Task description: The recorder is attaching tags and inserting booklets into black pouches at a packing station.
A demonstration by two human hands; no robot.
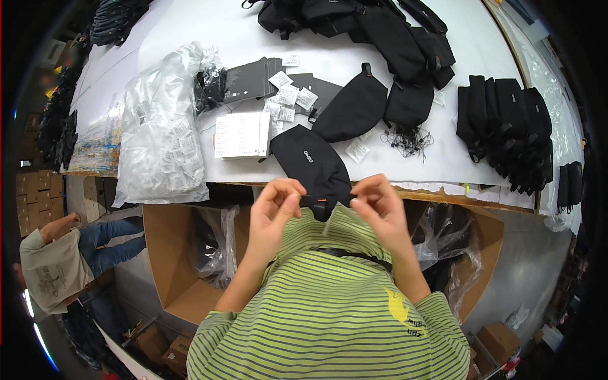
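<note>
A black fabric pouch [310,161] with small pale lettering lies at the table's front edge, its narrower near end hanging over the edge. That end has a small orange tab and sits between my two hands. My left hand [277,206] is closed in a pinch at the left side of the end. On its right side, my right hand [383,209] pinches too, thumb against fingers. A thin pale strip shows below the pouch end; whether a hand holds it is unclear. Just behind lies another black pouch [353,107], with a white box [242,135] to the left.
Left of the box, a clear plastic bag [161,139] holds white tags. Loose white tags [287,95] lie over dark grey cards [247,81]. Black cords [408,140] lie tangled near piled pouches [392,44]. More pouches [506,120] stand at right. Cardboard boxes [168,253] flank me; a person [63,253] is at left.
</note>
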